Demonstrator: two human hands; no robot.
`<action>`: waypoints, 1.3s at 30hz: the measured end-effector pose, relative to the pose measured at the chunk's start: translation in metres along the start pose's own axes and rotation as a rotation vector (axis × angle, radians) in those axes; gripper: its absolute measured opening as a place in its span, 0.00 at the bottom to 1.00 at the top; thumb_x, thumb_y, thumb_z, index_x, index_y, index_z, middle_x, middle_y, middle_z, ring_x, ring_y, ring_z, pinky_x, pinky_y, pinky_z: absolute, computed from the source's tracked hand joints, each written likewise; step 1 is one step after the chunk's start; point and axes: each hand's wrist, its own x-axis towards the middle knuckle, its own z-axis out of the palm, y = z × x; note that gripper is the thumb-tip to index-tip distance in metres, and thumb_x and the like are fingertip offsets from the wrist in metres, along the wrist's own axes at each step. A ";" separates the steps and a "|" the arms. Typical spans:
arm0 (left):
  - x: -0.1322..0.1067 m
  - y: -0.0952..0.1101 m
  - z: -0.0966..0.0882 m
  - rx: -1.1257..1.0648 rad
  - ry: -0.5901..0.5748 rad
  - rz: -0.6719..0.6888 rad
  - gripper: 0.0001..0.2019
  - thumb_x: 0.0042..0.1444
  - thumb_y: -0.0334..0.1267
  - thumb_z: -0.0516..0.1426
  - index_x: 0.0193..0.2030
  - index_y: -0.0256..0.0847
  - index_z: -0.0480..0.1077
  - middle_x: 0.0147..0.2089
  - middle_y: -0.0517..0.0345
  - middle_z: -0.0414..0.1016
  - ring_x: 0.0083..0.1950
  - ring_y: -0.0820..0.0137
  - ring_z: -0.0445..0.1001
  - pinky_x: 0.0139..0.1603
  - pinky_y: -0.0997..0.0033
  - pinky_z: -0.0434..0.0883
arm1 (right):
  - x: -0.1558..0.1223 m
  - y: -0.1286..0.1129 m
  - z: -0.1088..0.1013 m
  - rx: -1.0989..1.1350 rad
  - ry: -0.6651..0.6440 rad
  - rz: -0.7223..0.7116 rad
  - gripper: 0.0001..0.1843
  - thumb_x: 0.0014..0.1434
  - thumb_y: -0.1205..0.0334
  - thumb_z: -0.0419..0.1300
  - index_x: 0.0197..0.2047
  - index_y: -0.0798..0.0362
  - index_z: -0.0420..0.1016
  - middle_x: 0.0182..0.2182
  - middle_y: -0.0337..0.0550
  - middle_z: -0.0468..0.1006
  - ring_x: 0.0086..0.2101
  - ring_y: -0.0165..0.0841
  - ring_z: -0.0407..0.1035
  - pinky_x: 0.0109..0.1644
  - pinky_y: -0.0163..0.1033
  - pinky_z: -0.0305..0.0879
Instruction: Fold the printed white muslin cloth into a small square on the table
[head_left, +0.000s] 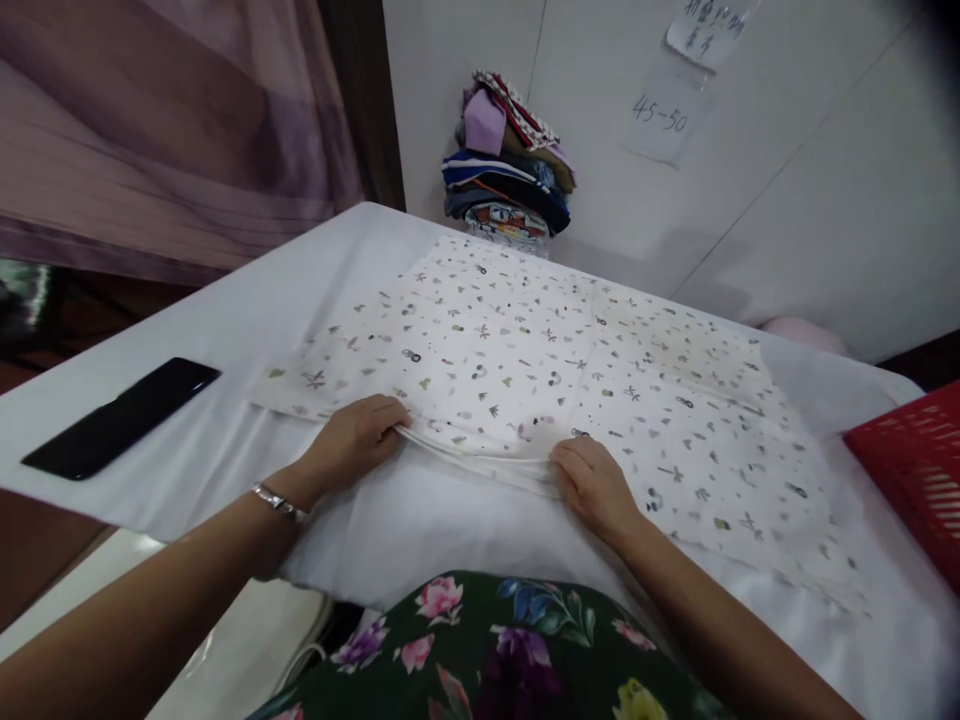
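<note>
Pale wall (600, 60) panels stand behind one counter (450, 540) draped in white, and one sheer purplish curtain (172, 120) hangs beyond its left edge. One white cloth (495, 350) with a small scattered print lies spread over the middle of the counter, reaching to the far edge on one side and towards the near edge on the other, with a crease running through its middle. Two hands grip its near border: the left hand (364, 435) has its fingers curled closed on the hem, and the right hand (596, 485) pinches the same hem farther along, its fingers drawn together with no gap visible. Between them the hem sags slightly and shows more than one layer. One silvery bracelet (279, 502) circles the left wrist; one dark green floral garment (487, 650) shows at the near edge. One black phone (124, 415) lies near the counter's left edge, and one red basket (922, 470) sits at the right end. Behind the far edge, near its left corner, rises one stack of folded clothes (510, 165); two handwritten paper sheets (664, 115) hang on the wall, one reading "45-50".
</note>
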 end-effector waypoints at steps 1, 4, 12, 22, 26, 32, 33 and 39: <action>0.000 0.001 0.000 -0.001 -0.001 -0.001 0.10 0.52 0.29 0.47 0.35 0.40 0.68 0.40 0.55 0.73 0.43 0.67 0.71 0.44 0.69 0.67 | -0.001 0.000 0.001 0.012 -0.003 -0.034 0.12 0.62 0.71 0.48 0.38 0.56 0.73 0.35 0.49 0.76 0.37 0.36 0.66 0.40 0.41 0.63; -0.001 0.002 -0.001 -0.005 0.003 0.007 0.09 0.52 0.29 0.47 0.35 0.40 0.68 0.40 0.55 0.73 0.43 0.67 0.70 0.44 0.68 0.67 | -0.006 -0.002 0.003 0.059 -0.075 -0.071 0.09 0.63 0.67 0.50 0.41 0.56 0.72 0.37 0.49 0.76 0.38 0.37 0.66 0.41 0.41 0.64; -0.003 -0.002 0.004 0.015 0.043 0.032 0.10 0.52 0.28 0.47 0.35 0.41 0.68 0.41 0.55 0.74 0.44 0.67 0.71 0.44 0.69 0.68 | -0.024 -0.005 0.004 0.058 -0.150 -0.141 0.13 0.63 0.70 0.48 0.41 0.53 0.74 0.35 0.48 0.75 0.36 0.35 0.66 0.39 0.41 0.64; -0.002 -0.001 0.004 0.014 0.033 0.022 0.09 0.53 0.30 0.48 0.35 0.41 0.68 0.39 0.55 0.74 0.43 0.66 0.70 0.44 0.67 0.68 | -0.002 0.011 -0.009 -0.128 0.113 -0.079 0.11 0.62 0.71 0.52 0.41 0.52 0.75 0.33 0.45 0.75 0.34 0.32 0.65 0.36 0.38 0.59; -0.003 -0.005 0.007 0.005 0.061 0.062 0.09 0.54 0.31 0.48 0.36 0.41 0.69 0.41 0.55 0.74 0.45 0.67 0.70 0.46 0.67 0.68 | -0.016 0.008 0.006 -0.128 -0.030 -0.209 0.09 0.64 0.69 0.52 0.40 0.53 0.74 0.33 0.43 0.75 0.35 0.33 0.63 0.37 0.38 0.57; -0.005 -0.009 0.011 0.011 0.068 0.059 0.08 0.54 0.32 0.49 0.36 0.41 0.69 0.41 0.55 0.74 0.45 0.66 0.70 0.47 0.65 0.69 | -0.032 0.002 0.009 -0.134 -0.216 -0.153 0.13 0.66 0.67 0.48 0.48 0.53 0.71 0.40 0.45 0.74 0.39 0.35 0.62 0.41 0.40 0.58; -0.005 -0.009 0.011 0.009 0.067 0.059 0.08 0.54 0.32 0.49 0.36 0.41 0.69 0.41 0.55 0.74 0.45 0.66 0.70 0.47 0.65 0.69 | -0.033 0.001 0.007 -0.138 -0.248 -0.142 0.13 0.66 0.67 0.47 0.49 0.54 0.70 0.41 0.46 0.73 0.39 0.36 0.62 0.42 0.40 0.58; -0.003 -0.005 0.007 0.000 0.069 0.054 0.09 0.54 0.32 0.49 0.36 0.42 0.70 0.41 0.55 0.74 0.45 0.66 0.71 0.46 0.66 0.69 | -0.035 -0.006 -0.002 -0.126 -0.343 -0.092 0.15 0.64 0.69 0.47 0.52 0.55 0.67 0.44 0.48 0.72 0.40 0.37 0.62 0.43 0.41 0.59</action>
